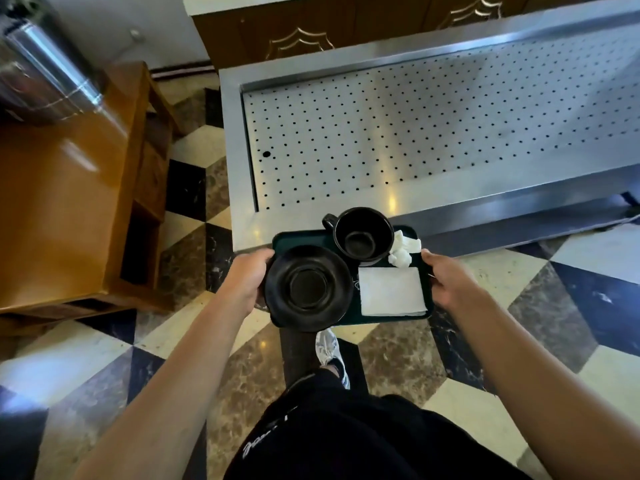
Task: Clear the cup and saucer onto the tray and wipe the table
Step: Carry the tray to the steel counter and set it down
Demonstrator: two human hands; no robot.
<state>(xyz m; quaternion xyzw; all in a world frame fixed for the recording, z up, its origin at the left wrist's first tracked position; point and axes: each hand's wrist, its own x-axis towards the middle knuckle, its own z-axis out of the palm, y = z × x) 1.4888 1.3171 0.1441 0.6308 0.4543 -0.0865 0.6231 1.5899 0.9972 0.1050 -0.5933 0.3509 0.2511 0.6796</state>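
I carry a dark green tray (298, 238) in front of me, held level above the floor. My left hand (247, 276) grips its left edge and my right hand (446, 280) grips its right edge. On the tray's left lies an empty black saucer (308, 287), overhanging the near edge. A black cup (363, 235) stands upright at the far side, its handle pointing left. A folded white napkin (392, 291) lies flat at the right, and a crumpled white tissue (403, 249) sits beside the cup.
A stainless steel counter with a perforated top (415, 133) stands just beyond the tray. A wooden cabinet (69, 188) with a steel urn (45, 64) is to the left. Checkered marble floor (519, 323) lies under me, with my shoe (327, 344) below the tray.
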